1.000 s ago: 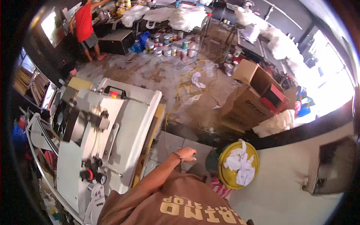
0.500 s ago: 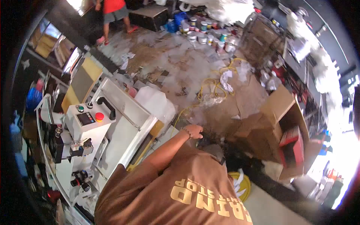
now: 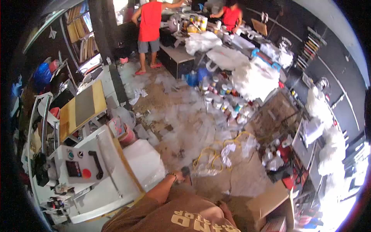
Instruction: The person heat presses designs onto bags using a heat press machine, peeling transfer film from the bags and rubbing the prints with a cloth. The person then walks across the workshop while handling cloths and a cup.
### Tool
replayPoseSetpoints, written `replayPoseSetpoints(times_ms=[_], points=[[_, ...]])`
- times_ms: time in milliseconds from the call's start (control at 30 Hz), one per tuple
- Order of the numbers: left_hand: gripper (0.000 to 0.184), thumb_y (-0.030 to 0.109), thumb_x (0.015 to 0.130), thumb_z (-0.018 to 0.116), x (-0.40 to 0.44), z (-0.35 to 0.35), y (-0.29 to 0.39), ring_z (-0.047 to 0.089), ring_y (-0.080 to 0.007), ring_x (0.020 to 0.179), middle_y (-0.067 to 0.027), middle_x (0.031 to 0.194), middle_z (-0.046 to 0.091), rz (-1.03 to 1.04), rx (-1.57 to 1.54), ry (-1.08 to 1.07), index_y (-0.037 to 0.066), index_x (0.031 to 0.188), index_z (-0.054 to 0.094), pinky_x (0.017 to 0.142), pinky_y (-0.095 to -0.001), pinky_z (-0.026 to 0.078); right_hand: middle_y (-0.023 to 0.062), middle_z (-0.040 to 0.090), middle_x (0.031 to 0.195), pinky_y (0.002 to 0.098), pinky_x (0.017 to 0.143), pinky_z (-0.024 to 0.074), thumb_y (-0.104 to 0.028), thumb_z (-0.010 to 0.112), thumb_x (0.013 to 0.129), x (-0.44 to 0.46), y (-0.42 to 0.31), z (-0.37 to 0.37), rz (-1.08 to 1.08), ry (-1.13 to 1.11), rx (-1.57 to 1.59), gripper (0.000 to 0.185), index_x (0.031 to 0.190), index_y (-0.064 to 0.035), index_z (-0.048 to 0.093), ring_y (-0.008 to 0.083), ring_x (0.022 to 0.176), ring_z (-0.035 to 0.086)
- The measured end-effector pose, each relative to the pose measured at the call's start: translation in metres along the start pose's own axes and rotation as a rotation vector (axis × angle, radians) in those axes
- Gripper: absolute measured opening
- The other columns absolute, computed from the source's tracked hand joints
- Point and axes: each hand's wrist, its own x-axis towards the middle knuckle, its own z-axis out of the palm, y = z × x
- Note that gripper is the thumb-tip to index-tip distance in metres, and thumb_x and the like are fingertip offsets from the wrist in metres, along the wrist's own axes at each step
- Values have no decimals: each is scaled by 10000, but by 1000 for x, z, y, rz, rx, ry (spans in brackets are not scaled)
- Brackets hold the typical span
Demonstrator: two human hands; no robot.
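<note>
My left hand (image 3: 178, 176) hangs low in front of my brown shirt (image 3: 201, 214), with a dark band at its wrist. Its fingers are small and blurred, so their pose is unclear. A dark rounded shape (image 3: 186, 170) shows just past the fingers; whether the hand touches it cannot be made out. A strip of my right arm (image 3: 228, 212) shows beside the shirt, while the right hand itself is out of sight. Nearest on the left stands a white machine (image 3: 116, 185), its control panel (image 3: 77, 166) carrying a red button and a black handle.
A yellow cable (image 3: 199, 158) and scraps litter the floor ahead. An open cardboard box (image 3: 268, 201) stands at right. Paint containers (image 3: 222, 92) crowd the floor by a table heaped with white plastic bags (image 3: 251, 81). Two people in red, one standing (image 3: 150, 23), one farther right (image 3: 230, 17), are at the back.
My view has lifted and shifted, bringing the far table and both people into sight. The machine and box sit lower in view. My left hand appears lower and further left.
</note>
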Motion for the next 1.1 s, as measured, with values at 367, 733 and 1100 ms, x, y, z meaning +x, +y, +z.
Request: replayPoseSetpoints(times_ms=[367, 733, 1100], points=[[475, 410, 950, 563, 130, -44, -86, 560, -357, 1163, -211, 1290, 580, -90, -372, 152, 12, 1193, 653, 1002, -532, 439, 70, 701, 910, 374, 792, 528, -248, 639, 865, 273, 23, -173, -454, -59, -1361, 264, 1069, -83, 662, 238, 792, 646], [410, 384, 933, 582, 28, -17, -118, 595, -325, 1050, -191, 1174, 616, -717, -864, 452, 32, 1128, 663, 920, -485, 470, 83, 677, 845, 351, 628, 473, -123, 569, 847, 414, -197, -123, 330, -388, -643, 203, 1028, -73, 649, 196, 694, 595], [346, 358, 915, 601, 26, 6, -64, 629, -292, 937, -171, 1057, 652, -1042, -1251, 480, 53, 1063, 672, 837, -438, 500, 96, 653, 779, 328, 463, 419, 1, 499, 830, 687, -357, -19, 454, -512, -501, 217, 986, -64, 636, 155, 596, 544]])
